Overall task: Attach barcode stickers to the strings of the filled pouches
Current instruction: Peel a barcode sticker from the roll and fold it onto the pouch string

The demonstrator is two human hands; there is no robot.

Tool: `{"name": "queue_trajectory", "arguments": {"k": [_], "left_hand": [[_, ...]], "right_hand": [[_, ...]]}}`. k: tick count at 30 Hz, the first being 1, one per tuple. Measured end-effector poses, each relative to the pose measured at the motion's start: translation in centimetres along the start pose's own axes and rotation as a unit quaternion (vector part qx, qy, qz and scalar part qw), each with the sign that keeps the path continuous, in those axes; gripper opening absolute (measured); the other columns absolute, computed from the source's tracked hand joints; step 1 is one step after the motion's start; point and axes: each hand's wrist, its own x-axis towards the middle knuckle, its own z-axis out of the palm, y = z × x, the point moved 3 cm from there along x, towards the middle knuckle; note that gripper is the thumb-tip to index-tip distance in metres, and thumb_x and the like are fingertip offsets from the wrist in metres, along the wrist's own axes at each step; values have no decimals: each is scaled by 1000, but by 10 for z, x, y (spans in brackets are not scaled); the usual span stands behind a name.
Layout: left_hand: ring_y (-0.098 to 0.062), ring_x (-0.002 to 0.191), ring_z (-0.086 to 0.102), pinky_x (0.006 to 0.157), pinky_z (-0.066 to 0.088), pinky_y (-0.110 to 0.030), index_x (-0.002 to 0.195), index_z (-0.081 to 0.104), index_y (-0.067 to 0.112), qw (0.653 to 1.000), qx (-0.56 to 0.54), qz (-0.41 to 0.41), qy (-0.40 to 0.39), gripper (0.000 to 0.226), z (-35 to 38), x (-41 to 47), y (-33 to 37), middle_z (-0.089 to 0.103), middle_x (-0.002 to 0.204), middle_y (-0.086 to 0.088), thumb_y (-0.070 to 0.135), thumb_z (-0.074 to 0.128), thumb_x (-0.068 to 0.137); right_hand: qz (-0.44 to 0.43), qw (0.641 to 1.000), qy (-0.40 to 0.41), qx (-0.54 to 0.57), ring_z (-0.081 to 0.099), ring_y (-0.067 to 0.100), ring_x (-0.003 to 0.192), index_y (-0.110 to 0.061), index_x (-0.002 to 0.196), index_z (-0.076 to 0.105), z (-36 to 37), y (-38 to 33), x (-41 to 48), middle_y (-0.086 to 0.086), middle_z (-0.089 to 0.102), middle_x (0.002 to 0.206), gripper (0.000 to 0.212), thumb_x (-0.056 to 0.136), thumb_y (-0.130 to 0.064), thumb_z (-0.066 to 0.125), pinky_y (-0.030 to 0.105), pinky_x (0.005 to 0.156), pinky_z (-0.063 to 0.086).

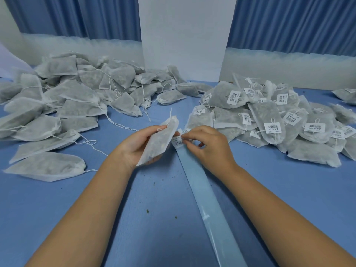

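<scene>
A blue tabletop fills the whole view, backed by blue curtains, with a plain white panel stood up in the middle at the far edge. Over on the left a big heap of unlabelled pouches is piled up, with strings trailing loose over the table. On the right a second heap of labelled pouches is stacked, and pretty much every one in it is tagged with a white barcode label.

A long pale-blue backing strip is laid down the middle of the table, from the near edge up to the hands. One pouch is held in the left hand, just left of the strip's far end and tilted with its mouth end up. The fingers are curled under it and the thumb is laid on top, next to a small loop of string.

The right hand is bunched up beside it. Thumb and forefinger are pinched on a barcode sticker at the top end of the strip, right up against the pouch's edge. Whether the sticker is fully off the backing can't be told. A few dark crumbs are scattered on the table between the forearms.
</scene>
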Motion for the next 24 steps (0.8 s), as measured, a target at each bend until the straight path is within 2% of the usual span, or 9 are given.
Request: {"name": "queue_trajectory", "arguments": {"k": [6,8,10,12,14,16,18,21,24], "left_hand": [[-10,62,71,50,54,-18,138,49,2,999,40,6,15,56,-6,5,0,71,66,2,20,58,86],[-9,63,71,54,55,-19,130,56,2,1000,31,3,4,48,-7,6,0,73,72,1,19,59,85],[-10,70,71,62,57,-20,114,68,6,1000,22,15,13,35,-12,8,2,73,106,-2,17,63,81],[-9,80,71,74,58,-20,125,65,9,999,23,32,35,49,-15,8,4,57,135,-1,16,66,76],[-10,83,71,76,58,-21,126,66,8,997,40,38,51,53,-16,8,5,62,129,-1,19,68,75],[-15,79,73,69,59,-25,101,76,10,992,101,37,71,32,-15,7,6,73,104,-3,23,72,72],[-19,78,74,65,59,-28,94,77,11,976,186,44,102,27,-13,4,6,76,94,-6,26,76,71],[-20,81,74,65,59,-27,93,76,12,953,273,76,107,15,-8,3,4,76,96,-9,22,74,81],[-19,86,73,70,57,-26,85,79,19,930,351,68,86,7,-1,0,0,77,98,-7,24,74,84]], "right_hand": [[31,997,-15,68,56,13,85,-7,81,74,-1,-7,0,5,57,90,9,76,0,74,23,73,46],[48,994,-7,102,55,12,84,-6,75,71,-2,-10,0,6,55,89,7,73,1,71,22,73,46],[56,987,16,148,55,10,81,-8,70,65,-4,-13,2,4,55,87,7,71,-1,63,19,72,44],[76,973,66,209,54,6,79,-16,69,59,-10,-12,5,-1,54,85,16,72,-1,57,17,71,43],[126,952,134,247,54,3,77,-21,70,57,-16,-6,7,0,56,86,19,76,-3,57,19,71,44],[185,936,169,246,54,3,77,-26,77,61,-19,2,9,9,60,95,21,83,-5,62,27,74,47],[226,932,141,245,55,3,80,-32,91,65,-16,6,10,3,63,98,20,88,-11,66,31,78,49],[248,924,42,290,59,0,78,-40,115,60,-7,3,10,-14,66,80,33,88,-24,71,20,75,47],[243,914,-4,325,63,2,79,-38,129,52,1,0,7,-5,71,79,53,86,-17,74,17,79,48]]}}
